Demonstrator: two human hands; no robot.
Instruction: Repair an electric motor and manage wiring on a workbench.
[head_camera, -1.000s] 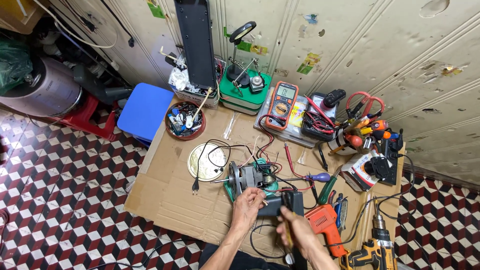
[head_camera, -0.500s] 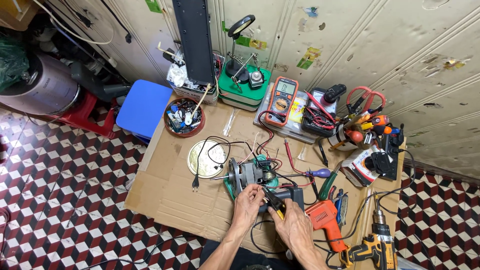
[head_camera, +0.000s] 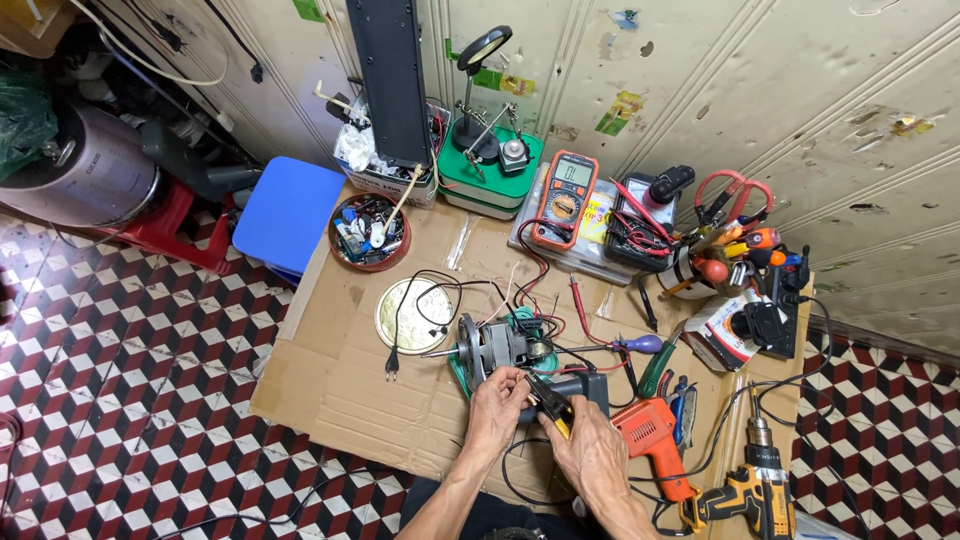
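Observation:
My left hand (head_camera: 498, 402) grips the left end of a small black box (head_camera: 585, 384) lying on the cardboard sheet (head_camera: 340, 380). My right hand (head_camera: 590, 445) holds pliers (head_camera: 549, 400) with yellow-and-black handles. Their jaws point at the spot where the left fingers meet the box. Just beyond the hands sits a grey electric motor (head_camera: 485, 345) on a green base. Its shaft points left, and red and black wires (head_camera: 535, 290) run from it. What the plier jaws touch is too small to tell.
An orange power tool (head_camera: 648, 432) and a yellow cordless drill (head_camera: 750, 492) lie right of my hands. Further back are a multimeter (head_camera: 564, 200), a round tin lid (head_camera: 410, 315), a bowl of small parts (head_camera: 365, 232), a magnifier stand (head_camera: 488, 160) and a blue stool (head_camera: 288, 210).
My right hand has moved up a little with the pliers, closer to the left hand's fingers at the black box. The left hand stays at the box.

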